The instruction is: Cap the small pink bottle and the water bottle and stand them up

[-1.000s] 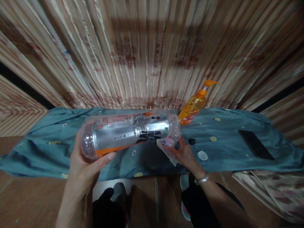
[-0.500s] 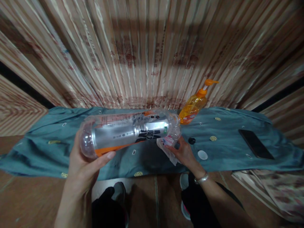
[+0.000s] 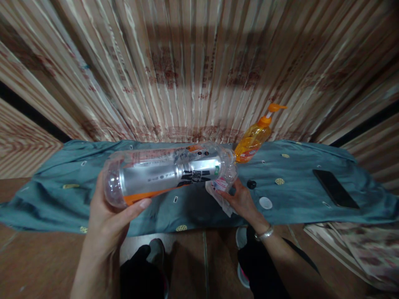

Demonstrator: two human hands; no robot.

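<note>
My left hand (image 3: 109, 218) grips the base end of a large clear plastic bottle (image 3: 168, 172) with a silver and orange label, held sideways over a teal cloth (image 3: 299, 191). The bottle's neck points right, down toward a small crumpled clear plastic bag with red print (image 3: 220, 192). My right hand (image 3: 241, 199) holds that bag under the bottle's mouth. A metal bracelet circles my right wrist.
An orange pump bottle (image 3: 254, 139) stands at the back of the cloth. A small black cap (image 3: 251, 183) and a white cap (image 3: 266, 203) lie right of my right hand. A black phone (image 3: 335, 189) lies farther right. Striped fabric hangs behind. My shoes show below.
The bottle's base end and my left hand have drifted slightly left. My right hand and the bag have stayed in place.
</note>
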